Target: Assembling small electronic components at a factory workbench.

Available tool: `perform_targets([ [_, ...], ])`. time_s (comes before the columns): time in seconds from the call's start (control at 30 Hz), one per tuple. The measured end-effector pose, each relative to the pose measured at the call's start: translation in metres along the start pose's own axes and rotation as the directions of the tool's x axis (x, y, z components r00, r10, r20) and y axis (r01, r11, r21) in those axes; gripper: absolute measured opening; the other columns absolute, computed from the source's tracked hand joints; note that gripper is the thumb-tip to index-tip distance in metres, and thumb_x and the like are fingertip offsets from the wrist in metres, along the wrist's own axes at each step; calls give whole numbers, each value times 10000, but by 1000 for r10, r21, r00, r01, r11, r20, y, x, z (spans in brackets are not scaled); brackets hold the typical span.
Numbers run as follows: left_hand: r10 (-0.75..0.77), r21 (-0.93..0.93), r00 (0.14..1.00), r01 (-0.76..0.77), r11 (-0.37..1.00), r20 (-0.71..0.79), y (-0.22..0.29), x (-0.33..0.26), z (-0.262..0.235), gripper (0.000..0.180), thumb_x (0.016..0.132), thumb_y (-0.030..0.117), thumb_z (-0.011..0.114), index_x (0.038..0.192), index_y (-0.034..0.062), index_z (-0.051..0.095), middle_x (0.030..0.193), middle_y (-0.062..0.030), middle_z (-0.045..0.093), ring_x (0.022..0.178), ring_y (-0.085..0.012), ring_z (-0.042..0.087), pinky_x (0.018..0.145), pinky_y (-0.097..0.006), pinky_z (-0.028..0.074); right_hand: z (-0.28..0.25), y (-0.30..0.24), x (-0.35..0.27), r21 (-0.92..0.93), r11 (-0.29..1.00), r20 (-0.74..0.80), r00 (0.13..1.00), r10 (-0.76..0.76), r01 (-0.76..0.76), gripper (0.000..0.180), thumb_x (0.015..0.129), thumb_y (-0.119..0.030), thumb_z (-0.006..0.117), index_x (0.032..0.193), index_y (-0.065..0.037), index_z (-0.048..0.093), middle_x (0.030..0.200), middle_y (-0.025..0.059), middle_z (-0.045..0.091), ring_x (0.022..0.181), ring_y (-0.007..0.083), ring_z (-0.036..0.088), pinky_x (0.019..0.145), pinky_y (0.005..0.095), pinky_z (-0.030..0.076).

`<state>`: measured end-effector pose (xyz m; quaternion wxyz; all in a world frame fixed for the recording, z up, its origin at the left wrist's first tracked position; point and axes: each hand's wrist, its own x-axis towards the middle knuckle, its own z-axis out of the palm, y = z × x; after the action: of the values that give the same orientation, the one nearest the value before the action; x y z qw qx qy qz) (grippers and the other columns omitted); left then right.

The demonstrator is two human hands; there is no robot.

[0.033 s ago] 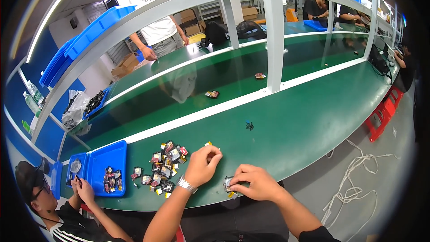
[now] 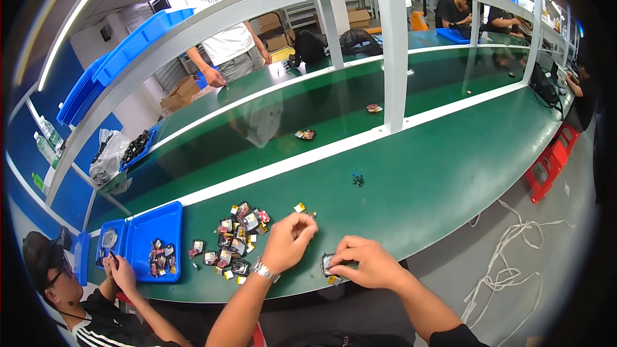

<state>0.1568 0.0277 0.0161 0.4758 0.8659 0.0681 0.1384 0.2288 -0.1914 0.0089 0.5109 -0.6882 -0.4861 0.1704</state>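
Here my left hand (image 2: 287,242) is curled over the green bench (image 2: 437,173), thumb and forefinger pinched nearly closed at the tips; whether something tiny sits between them I cannot tell. A small yellow piece (image 2: 299,207) lies just beyond those fingertips. My right hand (image 2: 366,262) rests flat-knuckled near the bench's front edge, fingers bent and closed on a small dark part (image 2: 329,265), pressing it to the surface. The pile of parts (image 2: 236,238) lies just left of my left hand, and the blue tray (image 2: 168,218) sits farther left, by another person's hand (image 2: 121,272).
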Motion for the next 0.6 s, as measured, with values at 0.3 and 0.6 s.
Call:
perform_targets([
  [0.3,-251,-511,967,198,836,-36,9,-70,-3,141,900,-59,710,1025,-46,647,960,-126,723,833,-133,690,699,-239,566,7,0,10,-24,1000,-24,1000,-10,9,123,885,-191,737,963,-98,757,933,38,627,911,236,621,764,378,510],
  [0.6,-231,-497,970,166,852,-71,5,-74,8,166,851,-128,719,991,-62,660,988,-169,728,903,-189,718,753,-277,601,7,2,8,-45,999,-38,999,-14,13,104,888,-200,737,948,-117,757,912,17,624,870,219,622,724,373,510],
])
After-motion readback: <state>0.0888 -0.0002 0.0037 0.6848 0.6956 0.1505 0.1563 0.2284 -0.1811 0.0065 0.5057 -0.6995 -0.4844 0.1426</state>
